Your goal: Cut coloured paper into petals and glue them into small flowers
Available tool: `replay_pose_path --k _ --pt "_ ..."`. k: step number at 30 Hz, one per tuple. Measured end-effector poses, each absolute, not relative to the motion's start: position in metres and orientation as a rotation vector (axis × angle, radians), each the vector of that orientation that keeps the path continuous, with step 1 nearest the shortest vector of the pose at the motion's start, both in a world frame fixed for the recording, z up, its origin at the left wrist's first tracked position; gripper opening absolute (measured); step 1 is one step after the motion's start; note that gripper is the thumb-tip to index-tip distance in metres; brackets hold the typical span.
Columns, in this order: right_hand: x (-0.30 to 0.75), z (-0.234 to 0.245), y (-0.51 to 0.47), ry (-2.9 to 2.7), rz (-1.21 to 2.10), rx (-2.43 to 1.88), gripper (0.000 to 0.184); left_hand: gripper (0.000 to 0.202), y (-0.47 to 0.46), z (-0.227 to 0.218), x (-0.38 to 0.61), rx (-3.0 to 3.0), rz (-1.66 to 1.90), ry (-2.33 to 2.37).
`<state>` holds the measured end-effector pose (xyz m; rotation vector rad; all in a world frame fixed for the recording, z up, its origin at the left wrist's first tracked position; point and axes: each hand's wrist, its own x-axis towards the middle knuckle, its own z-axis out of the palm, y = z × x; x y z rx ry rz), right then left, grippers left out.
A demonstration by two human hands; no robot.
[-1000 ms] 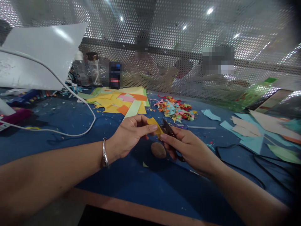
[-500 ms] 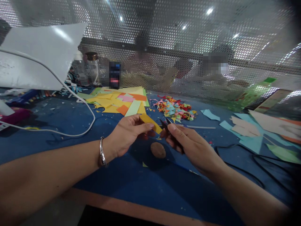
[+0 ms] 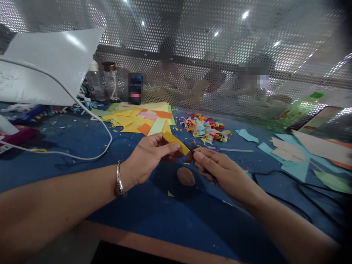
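Observation:
My left hand [image 3: 148,156] pinches a strip of yellow paper [image 3: 173,141] between thumb and fingers, above the blue tabletop. Opposite it, my right hand [image 3: 220,167] is closed around small dark scissors [image 3: 190,149]. Their blades are at the strip's right end; my fingers hide the handles. Below the hands lies a brown oval lump [image 3: 186,176], its material unclear. A small green paper scrap [image 3: 171,193] rests in front of it. Beyond my right hand is a heap of multicoloured paper snippets [image 3: 206,126].
Yellow, orange and green paper sheets [image 3: 132,119] lie behind my left hand. Blue and beige papers [image 3: 291,154] and a black cable [image 3: 291,183] are at right. A white cable [image 3: 90,157] loops at left. A perforated metal screen [image 3: 192,44] stands behind.
The scissors' blades were apart and now look closed at the strip's end. My right hand's fingers have drawn closer together. My left hand has barely moved.

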<state>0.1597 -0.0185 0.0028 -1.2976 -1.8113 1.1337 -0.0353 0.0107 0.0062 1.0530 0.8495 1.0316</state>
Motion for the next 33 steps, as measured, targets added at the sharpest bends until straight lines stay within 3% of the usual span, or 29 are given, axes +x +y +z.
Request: replay_pose_path --k 33 --pt "0.158 0.013 -0.02 -2.006 0.858 -1.401 0.042 0.01 0.007 0.008 -0.036 1.079 0.989 0.79"
